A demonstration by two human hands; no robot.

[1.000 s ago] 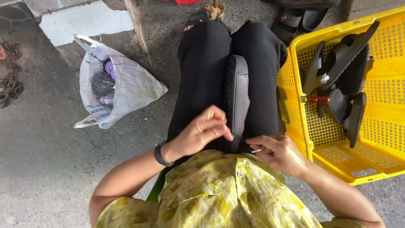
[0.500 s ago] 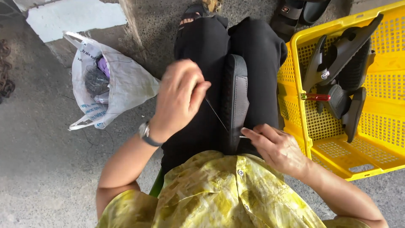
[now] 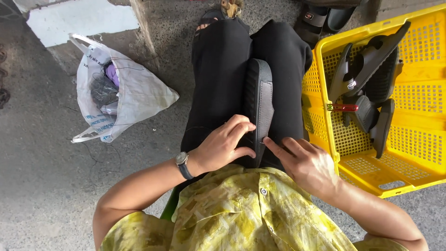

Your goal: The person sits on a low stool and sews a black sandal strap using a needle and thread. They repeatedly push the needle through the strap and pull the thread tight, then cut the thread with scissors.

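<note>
One head-worn camera looks steeply down, close over the seated person's lap (image 3: 241, 88).

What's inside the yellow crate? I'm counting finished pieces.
The yellow crate holds several black sandals piled together and a red clip. Overlap hides the exact count.

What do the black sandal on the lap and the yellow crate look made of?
Black sandal: the strap looks like matte leather or faux leather with edge stitching; the ribbed sole looks like rubber or foam. Yellow crate: rigid moulded plastic, slightly glossy, with perforated lattice walls.
</note>
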